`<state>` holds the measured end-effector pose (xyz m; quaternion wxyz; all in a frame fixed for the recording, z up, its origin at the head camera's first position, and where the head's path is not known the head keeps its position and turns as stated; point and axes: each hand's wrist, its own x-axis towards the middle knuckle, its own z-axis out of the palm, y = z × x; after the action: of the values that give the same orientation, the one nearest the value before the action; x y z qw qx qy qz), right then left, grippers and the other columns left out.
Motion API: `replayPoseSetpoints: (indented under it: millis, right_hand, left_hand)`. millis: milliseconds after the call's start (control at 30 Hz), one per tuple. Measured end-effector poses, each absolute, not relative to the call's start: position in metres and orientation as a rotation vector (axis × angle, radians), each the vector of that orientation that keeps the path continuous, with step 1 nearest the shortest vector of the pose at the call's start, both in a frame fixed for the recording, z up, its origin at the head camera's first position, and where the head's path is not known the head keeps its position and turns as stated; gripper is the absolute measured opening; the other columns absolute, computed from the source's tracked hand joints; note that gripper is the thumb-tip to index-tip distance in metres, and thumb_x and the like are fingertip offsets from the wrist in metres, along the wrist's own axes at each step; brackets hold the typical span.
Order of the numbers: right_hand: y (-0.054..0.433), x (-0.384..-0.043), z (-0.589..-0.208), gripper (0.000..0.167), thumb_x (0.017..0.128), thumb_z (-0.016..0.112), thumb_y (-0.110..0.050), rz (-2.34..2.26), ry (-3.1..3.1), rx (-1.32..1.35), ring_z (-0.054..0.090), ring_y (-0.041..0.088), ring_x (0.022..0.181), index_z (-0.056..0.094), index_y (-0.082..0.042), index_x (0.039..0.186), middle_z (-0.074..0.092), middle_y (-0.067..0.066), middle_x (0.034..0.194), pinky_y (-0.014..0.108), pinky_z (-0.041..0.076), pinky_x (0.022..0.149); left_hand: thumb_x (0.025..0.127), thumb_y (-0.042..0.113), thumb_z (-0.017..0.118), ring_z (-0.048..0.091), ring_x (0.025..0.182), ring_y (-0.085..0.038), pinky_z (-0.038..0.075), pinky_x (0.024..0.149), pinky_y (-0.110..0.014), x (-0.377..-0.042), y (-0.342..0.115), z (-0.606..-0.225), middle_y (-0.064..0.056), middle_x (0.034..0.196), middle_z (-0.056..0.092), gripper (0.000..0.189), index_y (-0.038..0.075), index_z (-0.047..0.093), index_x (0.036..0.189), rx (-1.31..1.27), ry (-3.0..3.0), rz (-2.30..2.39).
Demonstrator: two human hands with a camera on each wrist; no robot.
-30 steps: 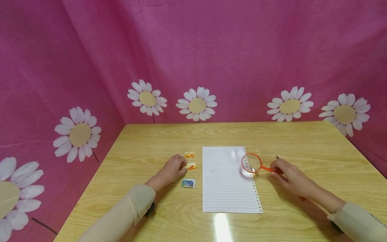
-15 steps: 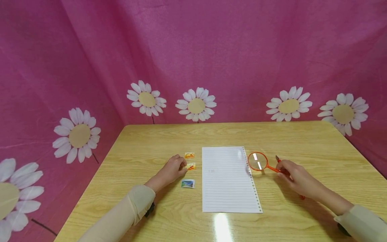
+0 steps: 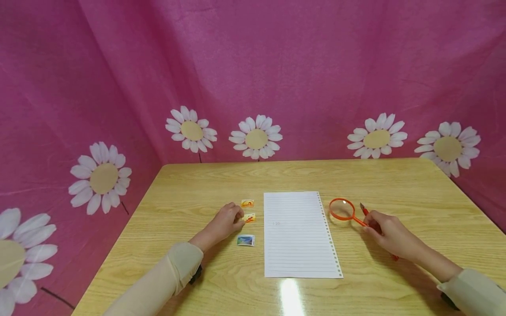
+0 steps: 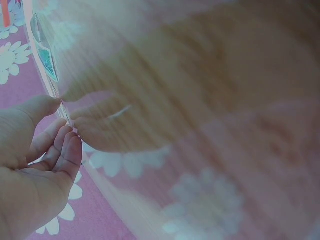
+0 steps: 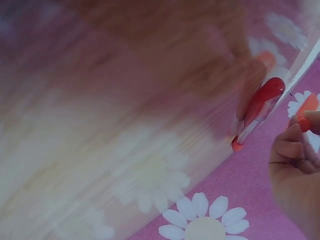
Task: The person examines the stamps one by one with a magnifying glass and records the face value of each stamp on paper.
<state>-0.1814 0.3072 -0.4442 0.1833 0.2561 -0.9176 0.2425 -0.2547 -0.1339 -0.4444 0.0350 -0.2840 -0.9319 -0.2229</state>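
While right hand (image 3: 387,231) grips magnifier (image 3: 346,213), left hand (image 3: 225,223) holding probable stamp (image 3: 250,218)

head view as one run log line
left hand: touches middle card | right hand: holds magnifying glass | lined paper: between hands

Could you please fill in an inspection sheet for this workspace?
Surface: wood-grain table, with a bright reflection below the paper.
Job's things: lined, punched paper bearing faint handwriting; far stamp, middle stamp and near stamp in a column left of it; orange magnifying glass to its right; red pen, partly hidden by the right hand.
Clutter: nothing seen.
Hands: left hand has its fingertips at the middle stamp's left edge, whether pinching cannot be told; right hand holds the magnifying glass by its handle.
Cables: nothing seen.
Surroundings: pink cloth with white daisies; beige sleeves on both arms.
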Motion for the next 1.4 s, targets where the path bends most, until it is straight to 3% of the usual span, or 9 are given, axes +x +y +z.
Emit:
replayPoseSetpoints:
  millis: [600, 867, 1100, 1400]
  right_hand:
    - [0.3, -0.186, -0.43, 0.009, 0.086, 0.067, -0.002, 0.812, -2.937, 0.439, 0.042, -0.002, 0.056, 0.058, -0.001, 0.084, 0.059, -0.002, 0.068, 0.02, 0.039, 0.05]
    - [0.295, -0.195, -0.41, 0.018, 0.09, 0.063, -0.013, 0.848, -3.125, 0.315, 0.04, 0.007, 0.049, 0.058, -0.004, 0.075, 0.058, 0.001, 0.067, 0.024, 0.035, 0.05]
    - [0.287, -0.196, -0.414, 0.03, 0.09, 0.065, -0.02, 0.925, -3.178, 0.323, 0.034, 0.007, 0.046, 0.057, -0.007, 0.063, 0.037, -0.008, 0.052, 0.024, 0.031, 0.048]
    - [0.277, -0.189, -0.428, 0.031, 0.087, 0.07, -0.021, 0.85, -3.156, 0.419, 0.035, 0.005, 0.05, 0.055, -0.01, 0.062, 0.04, -0.008, 0.055, 0.021, 0.03, 0.049]
  left_hand:
    - [0.088, 0.008, 0.07, 0.052, 0.082, -0.016, 0.049, 0.075, -0.032, -0.254, -0.133, -0.443, -0.008, 0.089, 0.057, 0.012, 0.001, 0.061, 0.091, -0.82, -2.892, -0.718]
    - [0.088, 0.009, 0.07, 0.047, 0.078, -0.014, 0.046, 0.072, -0.029, -0.254, -0.134, -0.445, -0.007, 0.086, 0.055, 0.012, 0.001, 0.062, 0.091, -0.831, -2.893, -0.69]
    - [0.089, 0.01, 0.069, 0.053, 0.083, -0.017, 0.051, 0.079, -0.035, -0.256, -0.133, -0.446, -0.008, 0.09, 0.058, 0.012, 0.001, 0.062, 0.093, -0.812, -2.909, -0.742]
    - [0.088, 0.009, 0.071, 0.051, 0.082, -0.017, 0.049, 0.076, -0.032, -0.258, -0.134, -0.447, -0.008, 0.088, 0.057, 0.013, 0.001, 0.062, 0.092, -0.831, -2.89, -0.718]
